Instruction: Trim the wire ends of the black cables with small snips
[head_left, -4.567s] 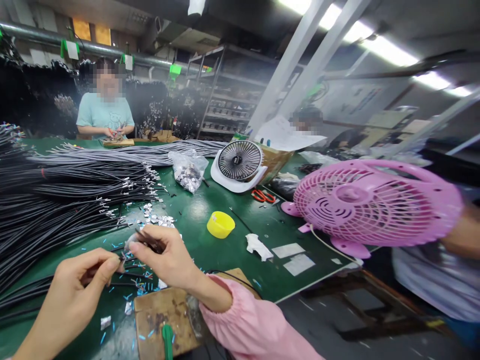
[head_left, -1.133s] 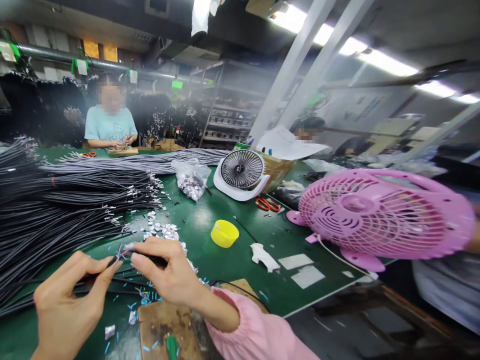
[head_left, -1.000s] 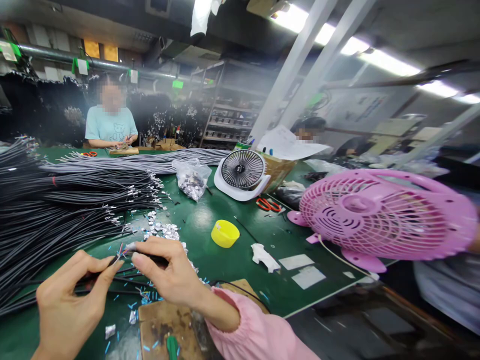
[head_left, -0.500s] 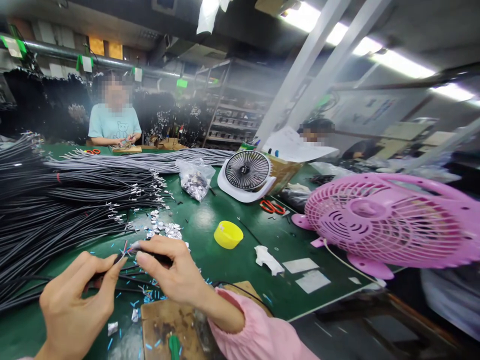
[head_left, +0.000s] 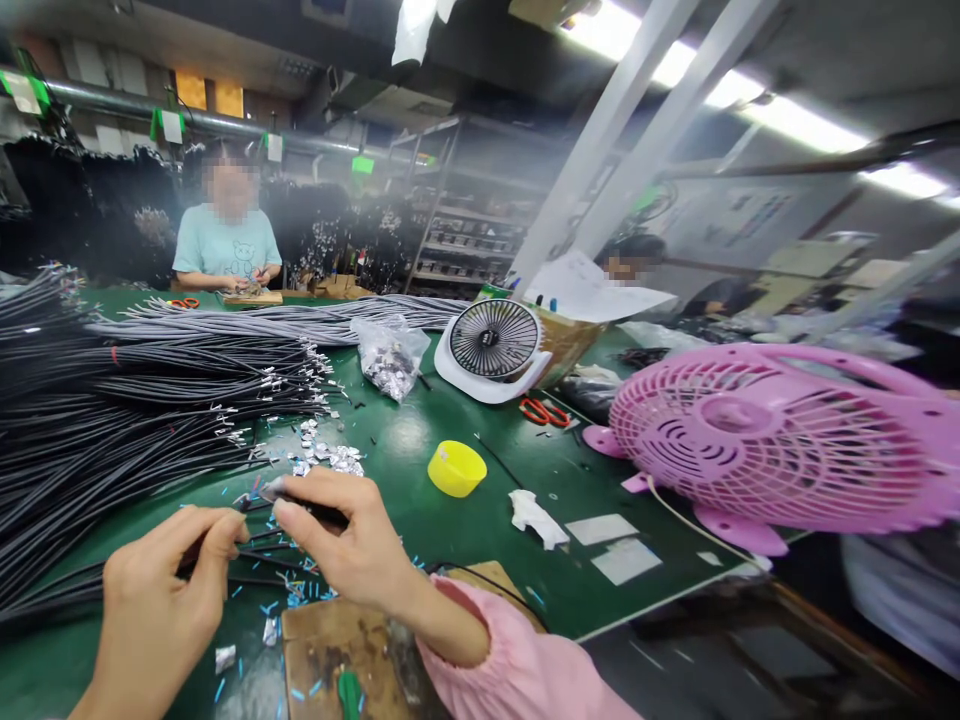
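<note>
My left hand [head_left: 169,590] is closed, thumb and forefinger pinching the end of a black cable [head_left: 241,503], most of it hidden by the fingers. Just to the right, my right hand [head_left: 349,535] is closed with thumb and forefinger near the cable's tip. A dark object [head_left: 330,516] lies under its fingers, its kind hidden; something greyish shows at the forefinger's tip. Thin coloured wires [head_left: 256,486] show between the two hands. Below them is a stained wooden board [head_left: 330,640] with a green-handled tool [head_left: 349,692]. Blue wire scraps [head_left: 300,590] are strewn around.
Bundles of black cables [head_left: 150,400] fill the left side. Foil scraps [head_left: 330,455], a yellow ring-shaped container [head_left: 457,469], a plastic bag [head_left: 391,360], a small white fan [head_left: 491,345], orange-handled scissors [head_left: 545,412] and a large pink fan [head_left: 750,440] stand or lie beyond. A co-worker [head_left: 229,240] sits opposite.
My left hand has shifted slightly right and its fingers have closed further over the cable end, so less of the coloured wires shows. My right hand has barely moved.
</note>
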